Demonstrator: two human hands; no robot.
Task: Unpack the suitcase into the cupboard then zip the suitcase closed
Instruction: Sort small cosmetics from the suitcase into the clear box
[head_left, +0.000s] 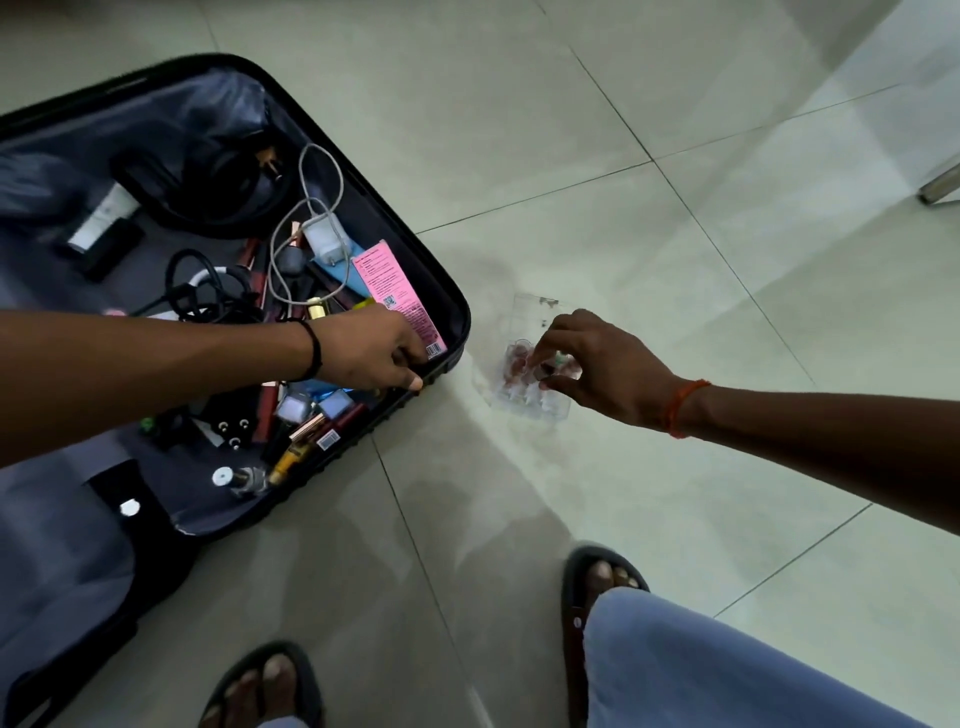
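I judge unpacking barely started: the open suitcase (447, 317) is full. My left hand (374, 358) reaches inside, grip unclear; my right hand (597, 364) pinches a clear box (524, 374) beside it.

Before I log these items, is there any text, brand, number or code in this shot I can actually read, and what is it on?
Nothing reads clearly.
Pink box in the suitcase: lines of print, a QR code and a barcode, all too small to read.
Tube near the suitcase's lower edge: a barcode, digits too small to read.
White tube: no legible print.
Clear plastic organiser on the floor: no label visible.
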